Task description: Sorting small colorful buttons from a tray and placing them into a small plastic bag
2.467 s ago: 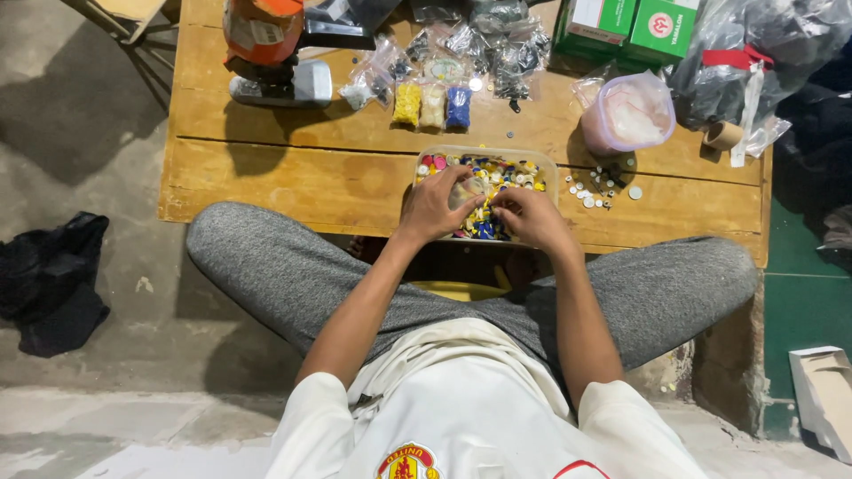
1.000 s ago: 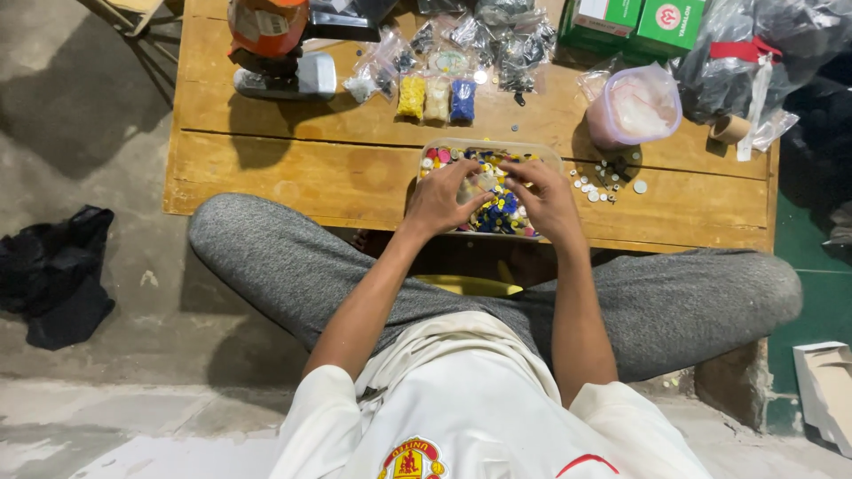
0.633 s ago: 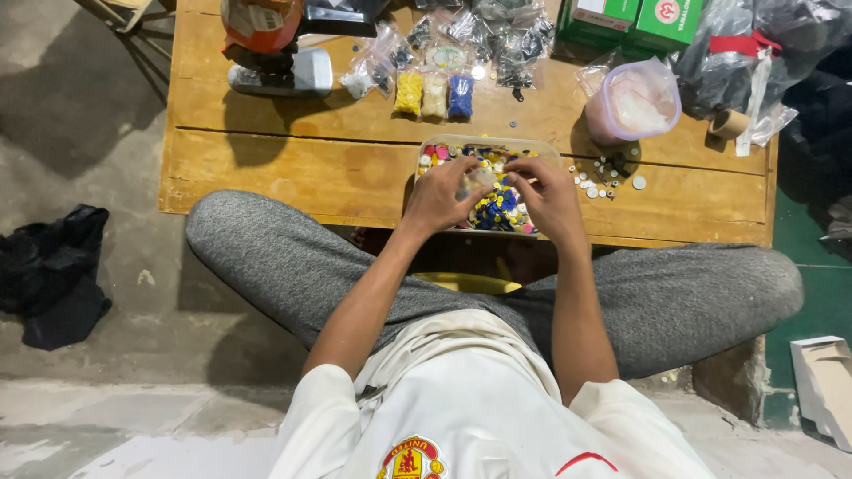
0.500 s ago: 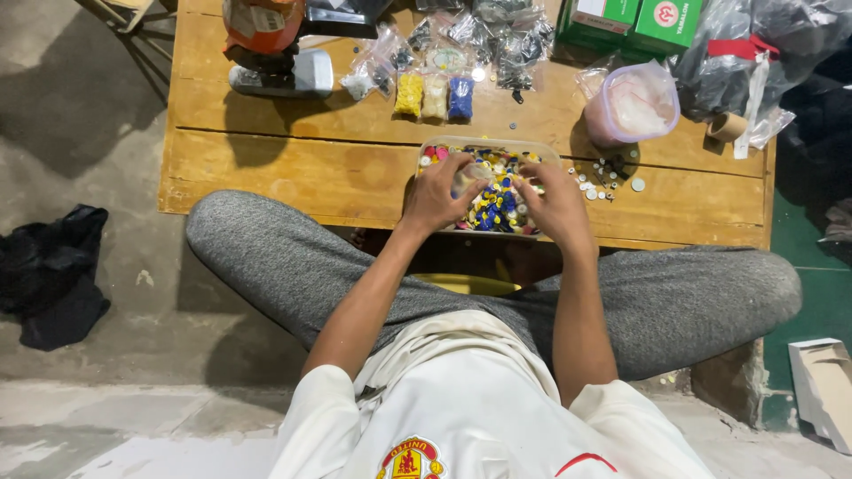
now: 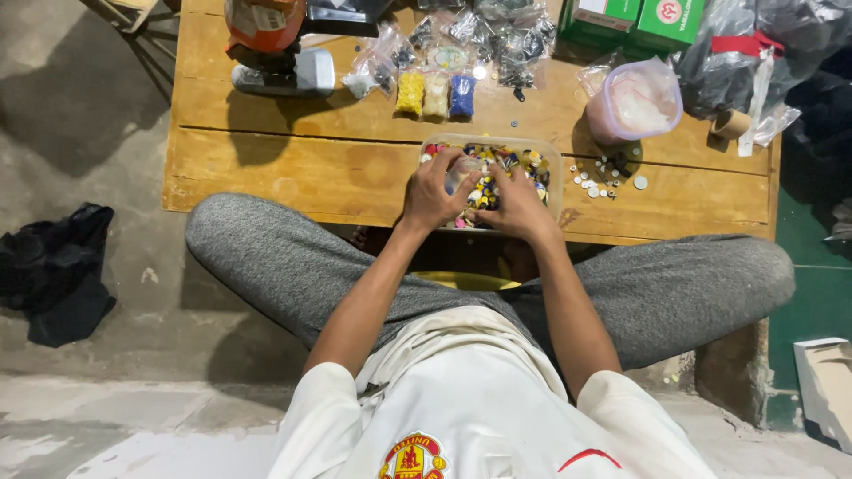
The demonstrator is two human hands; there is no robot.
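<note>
The tray (image 5: 548, 160) of mixed coloured beads sits on the bench (image 5: 266, 164), under both hands. The left hand (image 5: 432, 195) and right hand (image 5: 519, 208) rest in it, fingers curled; what they pinch cannot be told. Beyond them lie bead bags (image 5: 435, 93).

The tabletop (image 5: 293, 168) is honey-brown wood. The clear tray (image 5: 555, 168) holds mixed yellow, blue, white and black beads (image 5: 497, 168). Three small bags (image 5: 435, 93) are yellow, cream and blue. Trousers (image 5: 266, 257) are speckled grey; the tub (image 5: 635, 102) is pale pink.
</note>
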